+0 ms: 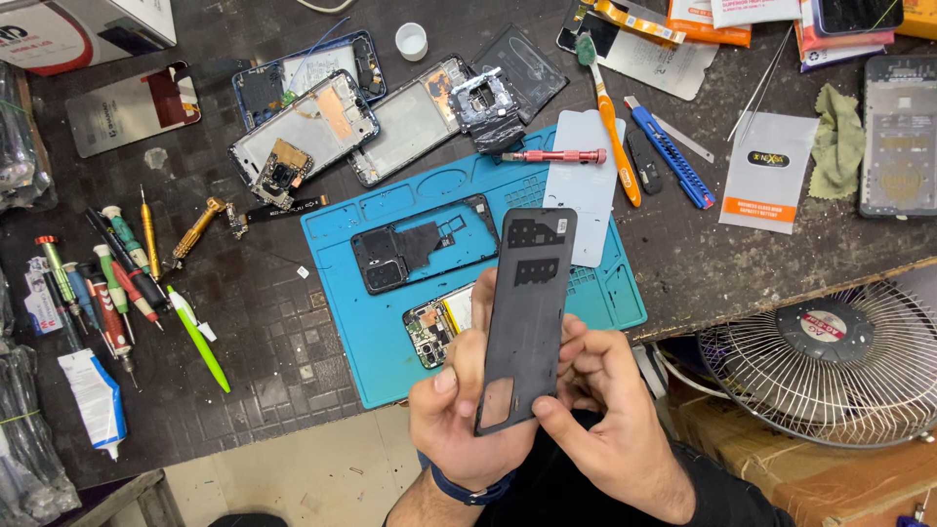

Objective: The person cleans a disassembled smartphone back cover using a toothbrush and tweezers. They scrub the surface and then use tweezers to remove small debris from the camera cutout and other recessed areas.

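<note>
Dark grey plastic, the long phone back cover was off its handset and up in both your hands, inner face toward you, held over the near edge of the blue silicone repair mat. Your left hand was wrapped around its lower left edge, thumb on the inner face; your right hand pinched the lower right edge with thumb and fingers. So the opening looked done: the cover was free, and the black phone mid-frame lay separate on the mat, with an opened handset showing board and battery just beside your left fingers. Nothing looked reassembled yet, as far as I could judge.

Around you, the bench was crowded. A red precision screwdriver and a white adhesive sheet lay on the mat's far side, an orange-handled toothbrush and a blue utility knife just past it. Two more stripped phones sat further back. A wire-guarded fan stood close by your right elbow.
</note>
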